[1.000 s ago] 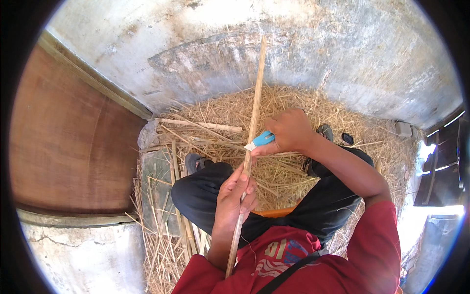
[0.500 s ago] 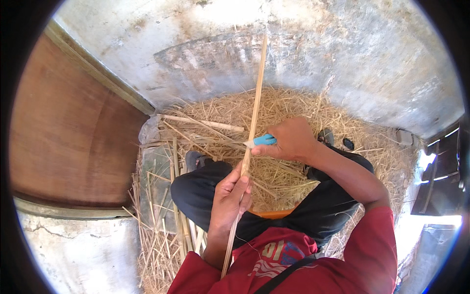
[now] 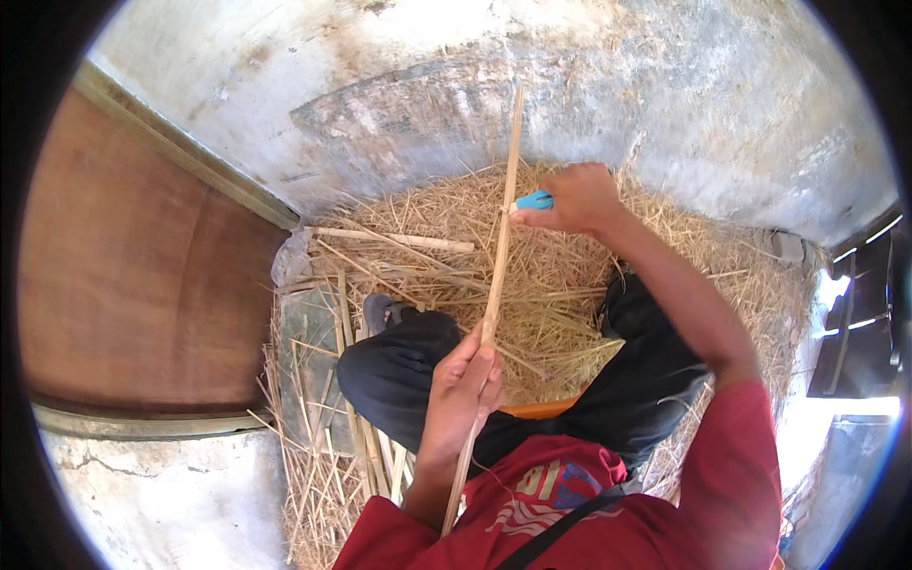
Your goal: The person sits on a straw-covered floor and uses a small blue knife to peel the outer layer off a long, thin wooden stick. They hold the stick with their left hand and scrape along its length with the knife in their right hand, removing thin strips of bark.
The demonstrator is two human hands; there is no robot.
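- The strip (image 3: 503,252) runs from near, by the shirt (image 3: 560,465), to far, before the wall (image 3: 399,114), its far end over the straw (image 3: 432,214).
- The left hand's (image 3: 463,385) grip is closed around the strip's near half.
- The right hand's (image 3: 578,199) grip is closed on the blue knife (image 3: 535,201), whose pale tip meets the strip's far half from the right.
- The blade could skid and nick the right thumb (image 3: 537,219), which lies close by, if pressure or angle slips.
- The far end looks unsupported, so a hard push might bend or twist it and make the cut uneven.
- Compared with half a second ago, knife and right hand are farther along the strip, well apart from the left hand.
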